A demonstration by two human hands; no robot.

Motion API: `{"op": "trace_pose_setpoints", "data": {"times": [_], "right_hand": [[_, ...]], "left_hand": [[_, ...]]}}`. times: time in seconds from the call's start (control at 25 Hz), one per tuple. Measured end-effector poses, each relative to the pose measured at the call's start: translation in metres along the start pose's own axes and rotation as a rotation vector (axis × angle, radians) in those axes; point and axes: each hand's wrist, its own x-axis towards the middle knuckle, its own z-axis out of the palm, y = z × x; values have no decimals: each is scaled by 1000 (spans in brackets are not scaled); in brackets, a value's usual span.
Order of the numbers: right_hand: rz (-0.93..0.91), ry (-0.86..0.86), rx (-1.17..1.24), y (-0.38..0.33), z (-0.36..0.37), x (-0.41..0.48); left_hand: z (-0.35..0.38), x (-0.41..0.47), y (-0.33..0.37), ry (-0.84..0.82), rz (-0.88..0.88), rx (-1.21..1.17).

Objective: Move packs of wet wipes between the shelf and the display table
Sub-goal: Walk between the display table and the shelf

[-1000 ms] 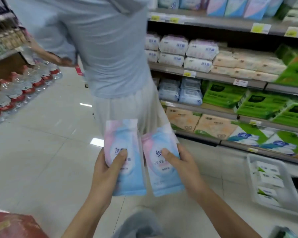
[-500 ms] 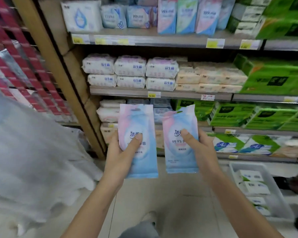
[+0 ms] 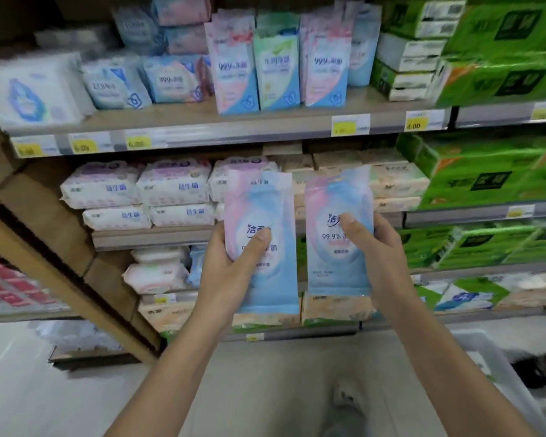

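I hold two pink-and-blue packs of wet wipes upright in front of the shelf. My left hand (image 3: pixel 230 266) grips the left pack (image 3: pixel 265 282), thumb across its front. My right hand (image 3: pixel 377 257) grips the right pack (image 3: pixel 334 263) the same way. Matching upright packs (image 3: pixel 237 67) stand in a row on the upper shelf board (image 3: pixel 202 127), above and slightly left of my hands. The display table is out of sight.
White and purple wipe bundles (image 3: pixel 139 190) fill the middle shelf behind the packs. Green tissue boxes (image 3: pixel 492 181) stack at the right. A white plastic crate (image 3: pixel 498 370) sits on the floor at lower right. A cardboard-coloured shelf end panel (image 3: pixel 60 247) slants at left.
I have turned from the aisle and another person to face the shelf and come closer to it. Both packs have risen towards the upper shelves, still gripped the same way.
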Motion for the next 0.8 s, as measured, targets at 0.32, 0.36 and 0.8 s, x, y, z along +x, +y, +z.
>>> {"op": "trace_pose_setpoints", "data": {"times": [0.32, 0.36, 0.8], "right_hand": [[-105, -92, -15, -49, -63, 169], [-118, -111, -20, -55, -67, 185], [-578, -49, -17, -114, -22, 295]], "left_hand": [[134, 113, 3, 43, 69, -58], [147, 123, 5, 50, 79, -70], [176, 223, 50, 64, 234, -176]]}}
